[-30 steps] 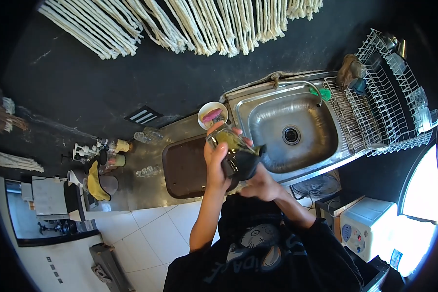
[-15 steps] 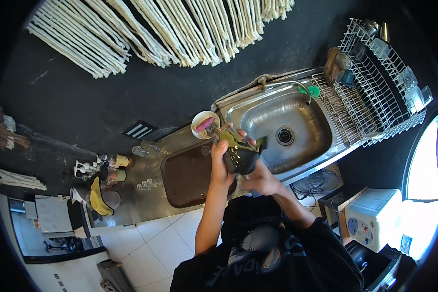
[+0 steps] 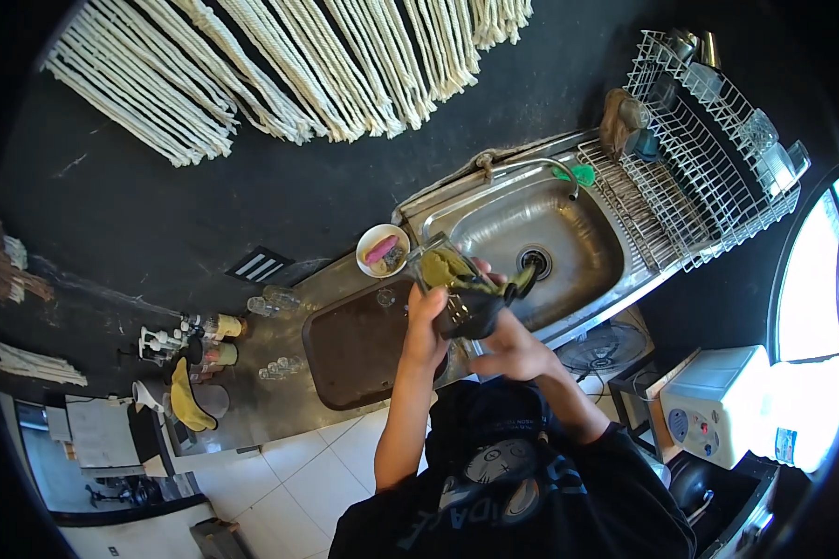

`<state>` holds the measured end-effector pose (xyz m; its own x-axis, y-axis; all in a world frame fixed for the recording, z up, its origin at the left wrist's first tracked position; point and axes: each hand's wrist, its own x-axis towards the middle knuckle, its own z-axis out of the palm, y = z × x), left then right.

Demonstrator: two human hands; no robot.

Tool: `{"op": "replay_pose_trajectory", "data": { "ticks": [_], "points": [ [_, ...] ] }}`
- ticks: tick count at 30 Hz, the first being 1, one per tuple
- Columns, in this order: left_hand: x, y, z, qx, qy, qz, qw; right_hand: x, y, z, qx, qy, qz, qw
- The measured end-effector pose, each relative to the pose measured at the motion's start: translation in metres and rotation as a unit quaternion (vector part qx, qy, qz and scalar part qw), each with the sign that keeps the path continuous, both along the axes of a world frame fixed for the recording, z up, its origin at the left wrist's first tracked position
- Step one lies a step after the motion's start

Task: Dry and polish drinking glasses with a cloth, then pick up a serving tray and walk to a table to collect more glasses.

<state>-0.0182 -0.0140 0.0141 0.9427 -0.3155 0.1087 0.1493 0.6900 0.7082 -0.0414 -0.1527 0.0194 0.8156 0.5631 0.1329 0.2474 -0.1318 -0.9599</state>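
Note:
A clear glass (image 3: 429,250) is held tilted over the strip between the sink and the brown tray. My left hand (image 3: 424,331) is closed round it, thumb on the near side and fingertips showing past the far side. An olive and black cloth (image 3: 471,315) wraps the glass, and some olive fabric shows through or beside its wall. My right hand (image 3: 513,352) is closed at the cloth's lower end, its fingers partly hidden by the fabric. A loose cloth corner sticks out toward the sink.
The steel sink (image 3: 589,296) lies to the right, with a wire dish rack (image 3: 685,210) beyond it. A white bowl (image 3: 371,231) holds a pink item. The brown tray (image 3: 345,373), small glasses (image 3: 280,368) and several bottles (image 3: 224,326) are to the left.
The view has shifted slightly. The loose cloth corner now reaches farther toward the sink, and my right hand has turned a little. Both hands keep their hold.

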Motion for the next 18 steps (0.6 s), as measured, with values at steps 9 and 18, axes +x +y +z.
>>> {"op": "replay_pose_trajectory", "data": {
  "ticks": [9, 18],
  "points": [
    [-0.002, 0.004, 0.016, 0.027, -0.043, 0.009, 0.999, -0.010, 0.010, -0.015, 0.456, 0.239, 0.011, 0.857],
    [-0.020, -0.005, 0.011, 0.027, -0.103, 0.089, 0.990, -0.027, 0.026, 0.018, -0.048, -0.072, -0.002, 0.996]
  ]
}}
